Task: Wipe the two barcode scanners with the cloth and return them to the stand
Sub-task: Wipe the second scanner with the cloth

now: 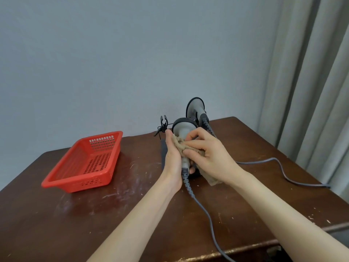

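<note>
My left hand (172,159) grips the handle of a grey barcode scanner (183,129) held above the table, its head pointing away from me. My right hand (205,148) presses a beige cloth (181,145) around the scanner's neck and handle; a tail of the cloth hangs below my right wrist. The scanner's grey cable (204,210) runs toward me off the table's front edge. A second grey scanner (195,108) sits upright in the black stand (163,125) behind my hands, by the wall. The stand's left clip is empty.
A red perforated plastic basket (85,163), nothing in it, stands on the left of the brown wooden table (94,214). The second scanner's cable (283,173) trails right across the table to its edge. Grey curtains (311,91) hang at the right.
</note>
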